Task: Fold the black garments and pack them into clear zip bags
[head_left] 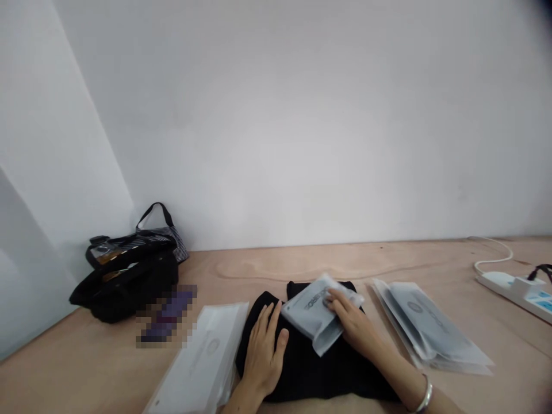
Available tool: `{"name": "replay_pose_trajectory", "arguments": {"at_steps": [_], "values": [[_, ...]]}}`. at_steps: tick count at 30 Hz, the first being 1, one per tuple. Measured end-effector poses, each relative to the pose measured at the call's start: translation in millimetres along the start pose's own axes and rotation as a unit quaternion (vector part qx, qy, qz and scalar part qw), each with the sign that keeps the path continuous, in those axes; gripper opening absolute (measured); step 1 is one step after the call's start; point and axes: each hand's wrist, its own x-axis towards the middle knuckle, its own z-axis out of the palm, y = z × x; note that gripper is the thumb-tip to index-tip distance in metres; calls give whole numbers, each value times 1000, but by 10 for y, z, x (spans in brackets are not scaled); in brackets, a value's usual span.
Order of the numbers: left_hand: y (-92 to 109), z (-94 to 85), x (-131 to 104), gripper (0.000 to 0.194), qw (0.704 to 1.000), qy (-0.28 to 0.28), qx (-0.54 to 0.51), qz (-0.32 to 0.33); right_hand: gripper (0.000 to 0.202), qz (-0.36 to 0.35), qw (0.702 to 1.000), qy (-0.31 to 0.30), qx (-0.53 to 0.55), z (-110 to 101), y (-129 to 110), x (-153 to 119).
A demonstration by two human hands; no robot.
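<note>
Black folded cloth [306, 368] lies on the wooden table at the bottom centre. My left hand [264, 351] rests flat on its left part, fingers stretched out and holding nothing. On top of the cloth is a frosted plastic bag [313, 307] with dark printing, one end folded or bent. My right hand [351, 319] has its fingers curled on the right side of this bag, gripping it. To the left lie flat frosted bags [202, 356], partly beside the cloth. Filled frosted bags [431, 325] are stacked to the right of the cloth.
A black open bag [129, 282] and a striped bag [179, 240] stand at the back left, near a blurred purple item [170, 315]. On the right is a white power strip [517, 290] with cables. A white wall rises behind the table [276, 264].
</note>
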Motion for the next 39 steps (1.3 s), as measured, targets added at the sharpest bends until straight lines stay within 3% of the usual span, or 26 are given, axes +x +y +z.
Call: {"name": "replay_pose_trajectory", "arguments": {"at_steps": [3, 6, 9, 12, 16, 19, 27, 30, 35, 39], "values": [[61, -179, 4, 45, 997, 35, -45, 49, 31, -55, 994, -55, 79, 27, -153, 43], [146, -388, 3, 33, 993, -8, -72, 93, 26, -73, 983, -117, 125, 19, -215, 45], [254, -475, 51, 27, 988, -48, -87, 115, 28, -97, 977, -146, 123, 23, -213, 26], [381, -375, 178, 27, 982, -86, -61, 154, 47, -86, 984, -144, 67, 83, -174, 1], [510, -113, 351, 48, 958, -204, -5, 202, 80, 85, 984, -153, -8, 207, -87, -74], [519, 22, 366, 57, 951, -250, 31, 179, 77, 177, 967, -184, -15, 245, -23, -163], [350, 78, 92, 60, 974, -188, 105, 68, 54, 163, 972, -169, -12, 219, 15, -262], [342, 40, 66, 62, 974, -192, 115, 45, 53, 165, 972, -168, -6, 228, 15, -261], [434, 9, 259, 59, 967, -225, 111, 44, 50, 181, 972, -148, 27, 206, 6, -217], [471, 124, 468, 53, 968, -218, 122, 31, 39, 176, 979, -87, 62, 134, -64, -35]]}}
